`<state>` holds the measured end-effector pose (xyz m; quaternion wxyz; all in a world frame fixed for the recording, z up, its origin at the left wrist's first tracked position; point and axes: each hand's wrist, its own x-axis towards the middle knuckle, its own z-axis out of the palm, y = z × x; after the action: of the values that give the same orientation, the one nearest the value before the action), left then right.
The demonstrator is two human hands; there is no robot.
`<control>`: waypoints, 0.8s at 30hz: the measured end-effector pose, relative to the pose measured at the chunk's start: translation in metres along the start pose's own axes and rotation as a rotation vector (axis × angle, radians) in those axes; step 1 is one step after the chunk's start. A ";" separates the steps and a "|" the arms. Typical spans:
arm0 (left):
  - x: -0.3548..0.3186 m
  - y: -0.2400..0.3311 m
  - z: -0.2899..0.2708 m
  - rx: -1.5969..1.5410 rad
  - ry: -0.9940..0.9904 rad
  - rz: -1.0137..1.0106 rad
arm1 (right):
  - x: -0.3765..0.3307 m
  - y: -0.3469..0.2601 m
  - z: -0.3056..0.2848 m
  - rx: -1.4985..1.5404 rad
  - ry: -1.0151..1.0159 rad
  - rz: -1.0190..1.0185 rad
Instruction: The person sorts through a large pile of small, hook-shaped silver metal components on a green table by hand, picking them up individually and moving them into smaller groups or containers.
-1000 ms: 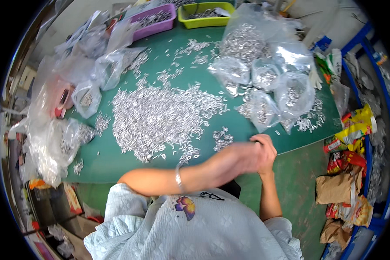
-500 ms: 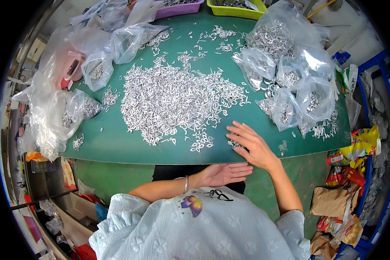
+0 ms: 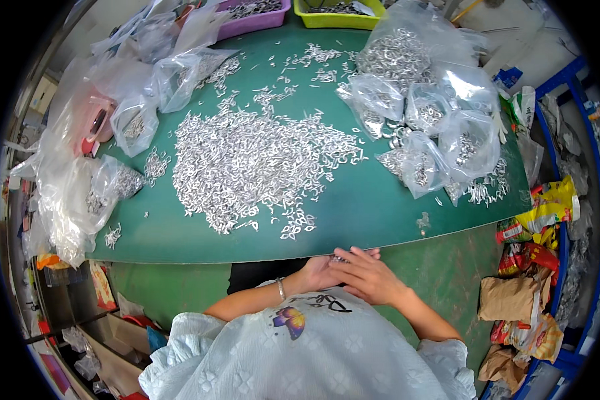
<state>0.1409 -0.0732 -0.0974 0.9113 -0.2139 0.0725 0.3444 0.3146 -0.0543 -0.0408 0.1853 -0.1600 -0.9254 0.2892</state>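
Just off the table's front edge, my left hand (image 3: 315,274) is palm up, partly covered by my right hand (image 3: 372,279). A few small silver metal pieces (image 3: 339,259) show between the hands, lying in my left palm. The fingers of my right hand stretch flat over them. Most of my left fingers are hidden beneath. On the green table (image 3: 373,213) spreads a wide heap of small silver metal pieces (image 3: 247,167), several of them open loops. A small group of loop-shaped pieces (image 3: 297,225) lies at the heap's near edge.
Clear plastic bags of metal parts stand at the right (image 3: 470,143) and left (image 3: 130,123). A purple tray (image 3: 257,22) and a yellow-green tray (image 3: 340,21) sit at the back. A blue rack (image 3: 590,167) and packages (image 3: 517,297) are at the right.
My right hand has drawn back from the tabletop over the edge, onto my left palm. The small pieces under it have left the table. The view has shifted slightly.
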 end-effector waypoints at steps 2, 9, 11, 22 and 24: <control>0.000 0.009 -0.040 -0.015 -0.001 0.029 | -0.005 0.001 0.003 0.067 0.148 -0.020; -0.020 -0.008 0.041 0.332 0.509 -0.104 | -0.007 0.032 -0.027 -0.102 0.916 0.367; -0.006 -0.020 0.104 0.396 0.494 -0.005 | -0.003 0.043 -0.021 -0.027 1.070 0.513; 0.196 -0.014 0.281 0.891 0.212 0.330 | 0.013 0.060 -0.012 -0.467 1.073 0.595; 0.199 -0.006 0.278 0.918 0.120 0.256 | 0.017 0.062 -0.014 -0.455 1.070 0.590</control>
<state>0.2906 0.1634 0.0983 0.8562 0.2016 0.2951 0.3731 0.3175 0.0075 -0.0627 0.4946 -0.5646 -0.6607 0.0053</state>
